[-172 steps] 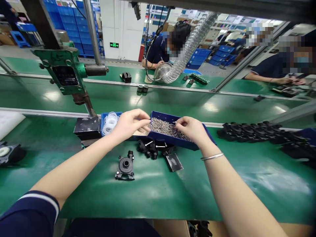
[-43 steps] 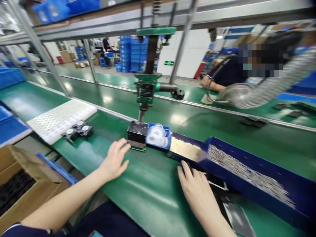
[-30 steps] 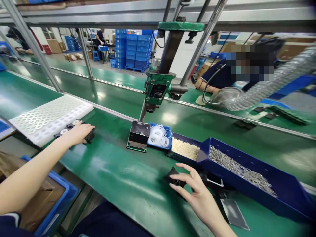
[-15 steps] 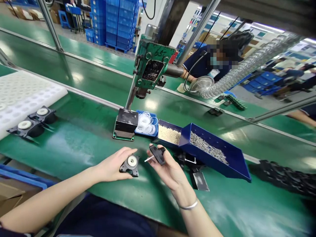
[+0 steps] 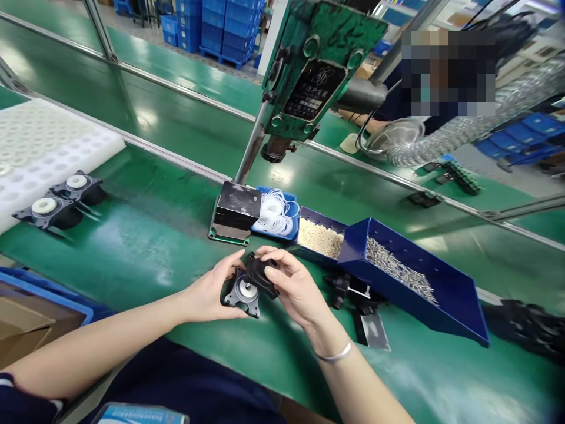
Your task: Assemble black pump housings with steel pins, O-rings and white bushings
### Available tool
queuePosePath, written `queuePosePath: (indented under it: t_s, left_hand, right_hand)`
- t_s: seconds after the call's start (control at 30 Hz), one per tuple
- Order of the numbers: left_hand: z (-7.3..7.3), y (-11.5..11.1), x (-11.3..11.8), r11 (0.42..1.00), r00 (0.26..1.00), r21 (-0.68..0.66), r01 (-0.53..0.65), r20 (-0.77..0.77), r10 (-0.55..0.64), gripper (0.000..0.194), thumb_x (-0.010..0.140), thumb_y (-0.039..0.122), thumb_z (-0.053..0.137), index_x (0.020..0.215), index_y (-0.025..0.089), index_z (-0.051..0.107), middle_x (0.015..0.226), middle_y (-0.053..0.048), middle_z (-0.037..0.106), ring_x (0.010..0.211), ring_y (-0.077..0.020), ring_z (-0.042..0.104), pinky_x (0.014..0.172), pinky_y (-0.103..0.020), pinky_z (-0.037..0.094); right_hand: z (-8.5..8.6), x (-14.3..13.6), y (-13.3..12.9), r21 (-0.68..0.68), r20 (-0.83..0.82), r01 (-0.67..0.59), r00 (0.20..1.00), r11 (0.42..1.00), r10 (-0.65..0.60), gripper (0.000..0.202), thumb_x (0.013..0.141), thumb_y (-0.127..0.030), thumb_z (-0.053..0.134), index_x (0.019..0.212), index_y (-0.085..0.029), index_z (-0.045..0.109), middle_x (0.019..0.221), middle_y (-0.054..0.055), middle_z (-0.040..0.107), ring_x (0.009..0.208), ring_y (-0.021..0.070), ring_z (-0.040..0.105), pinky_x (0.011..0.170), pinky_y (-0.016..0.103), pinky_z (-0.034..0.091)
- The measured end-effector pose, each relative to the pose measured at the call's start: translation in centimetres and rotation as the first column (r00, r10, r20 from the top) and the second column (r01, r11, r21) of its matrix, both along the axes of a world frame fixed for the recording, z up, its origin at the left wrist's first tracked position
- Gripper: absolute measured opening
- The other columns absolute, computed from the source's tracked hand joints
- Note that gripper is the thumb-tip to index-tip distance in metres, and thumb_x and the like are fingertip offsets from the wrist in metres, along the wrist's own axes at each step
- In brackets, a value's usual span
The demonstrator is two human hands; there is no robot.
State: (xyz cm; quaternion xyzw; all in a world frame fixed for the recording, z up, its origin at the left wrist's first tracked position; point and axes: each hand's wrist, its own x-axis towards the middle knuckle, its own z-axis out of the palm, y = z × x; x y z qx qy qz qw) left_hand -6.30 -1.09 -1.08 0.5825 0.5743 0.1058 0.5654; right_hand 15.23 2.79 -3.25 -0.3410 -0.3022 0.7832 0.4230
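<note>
My left hand (image 5: 205, 292) is closed around the side of a black flanged housing (image 5: 243, 295) with a white round centre, held just above the green bench. In my right hand (image 5: 296, 287) is a black moulded cover (image 5: 260, 275), gripped between thumb and fingers. The cover is tilted over the upper right of the housing and hides part of it. A short thin pin shows between the two parts; whether they touch, I cannot tell. Two similar housings (image 5: 46, 207) with white centres stand on the bench at the left.
A green press head (image 5: 318, 76) hangs over a black block (image 5: 238, 203). Beside the block are a blue tray of white rings (image 5: 274, 213), a bin of small cream pieces (image 5: 318, 237) and a blue bin (image 5: 454, 300) of metal pins. White foam (image 5: 108, 147) lies left.
My right hand has moved left and brought the cover over the housing; its pale pin pointed freely before. My left hand keeps hold of the housing. The camera view has shifted closer.
</note>
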Motion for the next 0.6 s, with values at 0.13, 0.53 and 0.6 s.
queuePosePath:
  t_s: [0.13,0.53,0.6]
  left_hand:
    - [0.0,0.0,-0.1,1.0,0.999,0.012,0.021,-0.025,-0.021,0.119,0.06,0.054,0.085,0.151,0.038,0.01,0.151,-0.008,0.039,0.136,-0.0149,0.056,0.131,-0.041,0.053]
    - [-0.2,0.1,0.1,0.992,0.992,0.051,0.113,-0.067,-0.109,0.115,0.063,0.058,0.08,0.148,0.048,0.003,0.147,-0.003,0.038,0.133,-0.0109,0.054,0.128,-0.044,0.055]
    - [-0.2,0.0,0.2,0.989,0.991,0.079,0.122,-0.072,-0.116,0.115,0.063,0.055,0.081,0.148,0.049,0.003,0.147,-0.003,0.037,0.134,-0.0115,0.053,0.127,-0.044,0.055]
  right_hand:
    - [-0.6,0.0,0.1,0.103,0.09,-0.031,0.996,0.994,0.022,0.019,0.08,-0.031,0.081,0.095,-0.023,0.073,0.118,0.006,0.056,0.116,0.0193,0.053,0.104,0.035,0.044]
    - [-0.2,-0.3,-3.7,0.552,0.562,-0.25,0.816,0.795,-0.134,0.023,0.093,-0.024,0.067,0.115,-0.028,0.063,0.136,0.009,0.045,0.132,0.0241,0.044,0.109,0.043,0.04]
    - [-0.9,-0.7,-4.7,0.517,0.538,-0.193,0.831,0.834,-0.141,0.027,0.094,-0.024,0.065,0.119,-0.026,0.055,0.14,0.011,0.043,0.136,0.0256,0.042,0.111,0.047,0.038]
